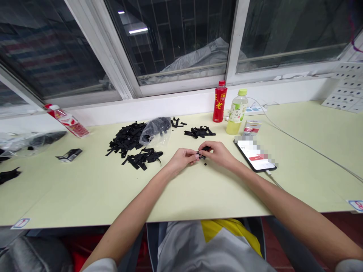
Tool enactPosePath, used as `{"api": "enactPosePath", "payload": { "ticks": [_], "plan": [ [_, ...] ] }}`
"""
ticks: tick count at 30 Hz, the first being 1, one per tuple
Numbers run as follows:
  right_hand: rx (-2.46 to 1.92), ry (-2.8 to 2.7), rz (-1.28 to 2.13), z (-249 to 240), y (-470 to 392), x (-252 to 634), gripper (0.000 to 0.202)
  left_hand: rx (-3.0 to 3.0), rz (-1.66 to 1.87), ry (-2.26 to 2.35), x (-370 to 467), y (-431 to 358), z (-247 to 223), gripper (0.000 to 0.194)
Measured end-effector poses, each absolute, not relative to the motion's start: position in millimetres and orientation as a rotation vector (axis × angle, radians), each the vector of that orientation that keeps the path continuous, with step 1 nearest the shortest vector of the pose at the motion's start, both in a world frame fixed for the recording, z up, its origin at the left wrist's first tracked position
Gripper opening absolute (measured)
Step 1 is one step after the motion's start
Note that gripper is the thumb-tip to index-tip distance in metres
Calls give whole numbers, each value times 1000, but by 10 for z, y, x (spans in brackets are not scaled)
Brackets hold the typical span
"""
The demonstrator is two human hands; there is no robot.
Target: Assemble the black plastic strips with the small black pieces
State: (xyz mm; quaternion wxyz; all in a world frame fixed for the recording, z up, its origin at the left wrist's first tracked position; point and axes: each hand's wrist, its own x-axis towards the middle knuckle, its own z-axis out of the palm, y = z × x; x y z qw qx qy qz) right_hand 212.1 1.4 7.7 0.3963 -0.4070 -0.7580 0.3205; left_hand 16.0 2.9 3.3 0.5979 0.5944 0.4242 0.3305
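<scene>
My left hand [181, 160] and my right hand [218, 153] meet above the table, fingertips pinched close together. Between them is a black strip [206, 149], partly hidden by the fingers, and both hands grip it. Small dark bits [202, 157] show just below the fingertips, too small to tell apart. A small black disc [205, 164] lies on the table under my right hand. Behind the hands is a small group of black strips [200, 131]. Left of my left hand lie another loose group of strips [143, 158] and a larger heap of strips [126, 138].
A clear plastic bag [155, 130] with black pieces leans against the heap. On the right are a red bottle [219, 102], a yellow-green drink bottle [237, 113], a small box [252, 128] and a phone [256, 155] on a cable. A crumpled black pack [69, 155] lies left.
</scene>
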Motion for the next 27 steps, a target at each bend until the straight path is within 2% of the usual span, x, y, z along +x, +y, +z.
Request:
{"api": "enactPosePath", "payload": {
  "ticks": [13, 21, 27],
  "plan": [
    [-1070, -1853, 771, 57, 59, 2159, 17, 1530, 773, 943, 145, 8, 98, 39],
    [-1018, -1788, 976, -38, 99, 2150, 26, 1774, 898, 855, 147, -37, 175, 29],
    [-1038, -1804, 1022, -58, 64, 2111, 23, 1711, 863, 874, 175, -46, 150, 33]
  ]
}}
